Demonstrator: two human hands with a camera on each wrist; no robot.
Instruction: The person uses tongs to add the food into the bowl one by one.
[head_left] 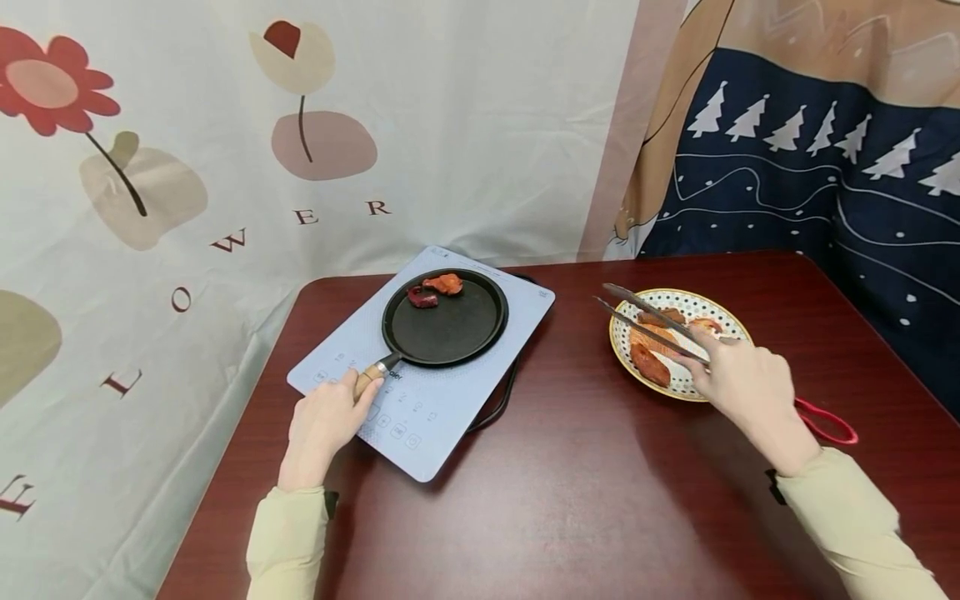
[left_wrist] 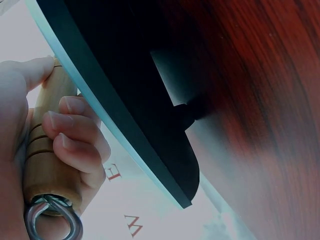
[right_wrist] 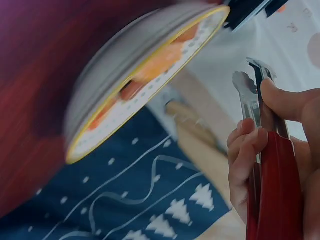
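My left hand [head_left: 327, 417] grips the wooden handle [left_wrist: 52, 145] of a round black frying pan [head_left: 450, 333]. The pan rests on a light blue induction cooktop [head_left: 420, 433]. Two pieces lie toward the pan's far side: an orange-red piece of meat [head_left: 444, 284] and a dark red piece [head_left: 422, 297]. My right hand [head_left: 750, 385] holds metal tongs [head_left: 660, 320] with red handles [right_wrist: 278, 185]. In the head view the tongs' arms stand a little apart over a dotted, yellow-rimmed plate [head_left: 686, 390], with nothing seen between their tips. On the plate are an orange salmon-like slice [head_left: 649, 340] and several browned pieces [head_left: 649, 367].
All this stands on a dark red-brown wooden table [head_left: 570, 500]. A black cord [head_left: 504, 400] runs beside the cooktop's right edge. Behind the table hangs a printed cloth [head_left: 480, 125], with a dark blue tree-patterned part [head_left: 787, 192] at the right.
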